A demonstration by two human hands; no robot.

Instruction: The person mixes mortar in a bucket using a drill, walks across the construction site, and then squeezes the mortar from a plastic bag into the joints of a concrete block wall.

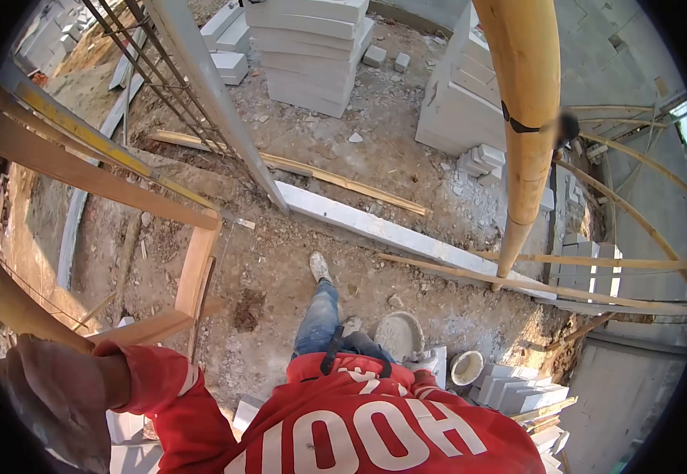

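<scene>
My left hand [59, 391] is raised close to the camera at the lower left, its fingers smeared by motion. It overlaps the lower end of a thick bamboo pole [23, 304]. At my right side, the red sleeve ends at my right hand [417, 363], pale and partly hidden by my body. Its fingers are closed at the edge of a light white block [436, 365]. Just beside that block stand a round mortar-coated basin [399, 335] and a white bucket [466, 367]. One foot in a dusty shoe [319, 267] is forward on the dirt.
A low white block course [375, 227] crosses ahead, with a tall bamboo pole [523, 118] at its right. Block stacks [308, 59] stand beyond. At left are a wooden frame [193, 268] and a rebar cage [161, 79]. More blocks [517, 387] lie behind right.
</scene>
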